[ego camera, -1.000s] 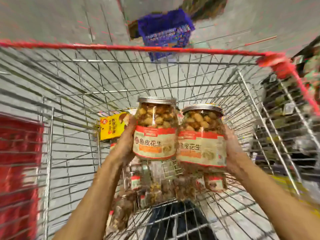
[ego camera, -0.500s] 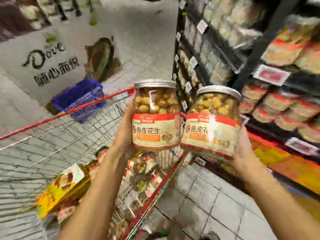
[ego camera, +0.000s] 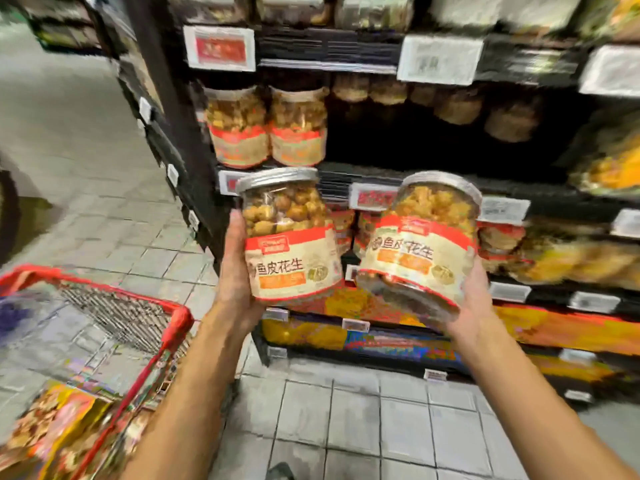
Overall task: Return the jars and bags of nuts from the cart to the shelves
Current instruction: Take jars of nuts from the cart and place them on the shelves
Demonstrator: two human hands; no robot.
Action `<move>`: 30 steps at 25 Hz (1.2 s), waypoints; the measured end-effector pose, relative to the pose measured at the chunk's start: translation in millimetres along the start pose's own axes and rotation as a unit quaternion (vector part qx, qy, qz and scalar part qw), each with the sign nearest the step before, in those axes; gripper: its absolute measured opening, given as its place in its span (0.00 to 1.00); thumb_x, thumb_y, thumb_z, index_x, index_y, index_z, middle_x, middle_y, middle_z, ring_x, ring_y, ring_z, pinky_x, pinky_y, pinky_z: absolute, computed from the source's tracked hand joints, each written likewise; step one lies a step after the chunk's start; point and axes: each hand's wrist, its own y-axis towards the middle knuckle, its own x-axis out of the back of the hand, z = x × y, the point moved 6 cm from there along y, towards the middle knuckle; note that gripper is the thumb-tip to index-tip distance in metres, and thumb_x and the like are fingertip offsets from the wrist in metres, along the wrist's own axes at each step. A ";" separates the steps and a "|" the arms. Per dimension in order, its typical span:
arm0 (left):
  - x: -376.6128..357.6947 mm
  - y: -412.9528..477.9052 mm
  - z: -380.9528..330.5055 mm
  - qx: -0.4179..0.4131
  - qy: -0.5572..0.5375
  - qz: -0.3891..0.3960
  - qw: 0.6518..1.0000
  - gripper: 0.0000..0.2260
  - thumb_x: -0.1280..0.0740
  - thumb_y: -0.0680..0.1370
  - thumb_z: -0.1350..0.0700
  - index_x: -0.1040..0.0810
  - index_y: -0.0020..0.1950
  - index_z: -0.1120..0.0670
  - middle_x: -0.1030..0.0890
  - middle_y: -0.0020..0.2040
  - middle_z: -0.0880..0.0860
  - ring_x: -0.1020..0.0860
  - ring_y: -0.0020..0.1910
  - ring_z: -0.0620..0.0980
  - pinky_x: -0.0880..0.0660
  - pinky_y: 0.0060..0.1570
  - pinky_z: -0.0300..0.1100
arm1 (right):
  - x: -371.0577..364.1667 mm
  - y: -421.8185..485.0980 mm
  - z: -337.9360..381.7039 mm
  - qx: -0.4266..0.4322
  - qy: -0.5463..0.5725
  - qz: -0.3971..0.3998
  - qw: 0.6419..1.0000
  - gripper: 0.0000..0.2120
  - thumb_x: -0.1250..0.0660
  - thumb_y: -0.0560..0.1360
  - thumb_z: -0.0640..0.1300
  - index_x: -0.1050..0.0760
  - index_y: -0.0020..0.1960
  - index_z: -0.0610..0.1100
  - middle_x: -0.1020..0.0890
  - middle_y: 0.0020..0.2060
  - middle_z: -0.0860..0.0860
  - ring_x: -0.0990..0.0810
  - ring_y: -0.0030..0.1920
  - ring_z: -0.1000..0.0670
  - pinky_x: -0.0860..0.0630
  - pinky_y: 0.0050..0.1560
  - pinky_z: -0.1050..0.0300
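Two jars, one in each hand: the left hand (ego camera: pixel 235 271) wraps its fingers round the side of the left jar (ego camera: pixel 291 244), held upright, while the right hand (ego camera: pixel 474 299) cups the tilted right jar (ego camera: pixel 422 251) from beneath. Both have silver lids and red-and-cream labels reading 鱼皮花生. They are held side by side before the shelves (ego camera: pixel 540 195), just below two matching jars (ego camera: pixel 237 129). The price tags (ego camera: pixel 220 48) are too blurred to read. The red-rimmed cart (ego camera: pixel 173 327) stands lower left, with bags (ego camera: pixel 59 431) inside.
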 end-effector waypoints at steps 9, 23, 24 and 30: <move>-79.6 108.3 -8.9 -0.051 0.067 0.089 0.993 0.31 0.37 0.66 0.37 0.24 0.59 0.58 0.21 0.58 0.61 0.22 0.57 0.58 0.27 0.61 0.57 | 25.4 42.3 37.9 0.091 0.056 -0.019 0.994 0.21 0.26 0.43 0.55 0.16 0.31 0.43 0.15 0.33 0.46 0.15 0.32 0.46 0.21 0.26 0.51; -112.2 222.1 1.8 -0.121 0.270 0.073 0.952 0.31 0.34 0.71 0.39 0.26 0.61 0.64 0.18 0.50 0.52 0.18 0.49 0.44 0.23 0.45 0.35 | 54.6 101.0 80.0 0.074 0.044 -0.033 0.996 0.18 0.26 0.51 0.54 0.15 0.38 0.47 0.15 0.41 0.47 0.15 0.41 0.44 0.22 0.48 0.41; -110.8 226.9 1.6 -0.120 0.298 0.074 0.944 0.27 0.36 0.75 0.41 0.27 0.61 0.62 0.19 0.48 0.49 0.19 0.47 0.38 0.25 0.43 0.30 | 53.9 103.7 84.5 0.076 0.038 -0.026 0.996 0.19 0.23 0.49 0.54 0.16 0.37 0.47 0.15 0.40 0.47 0.15 0.40 0.45 0.21 0.46 0.43; -103.8 234.2 -0.5 -0.118 0.383 0.120 0.908 0.27 0.43 0.72 0.35 0.27 0.62 0.52 0.22 0.56 0.43 0.25 0.55 0.32 0.31 0.59 0.28 | 55.5 118.5 97.3 0.063 0.037 -0.013 0.997 0.17 0.24 0.54 0.56 0.16 0.38 0.47 0.15 0.40 0.48 0.15 0.40 0.46 0.20 0.44 0.47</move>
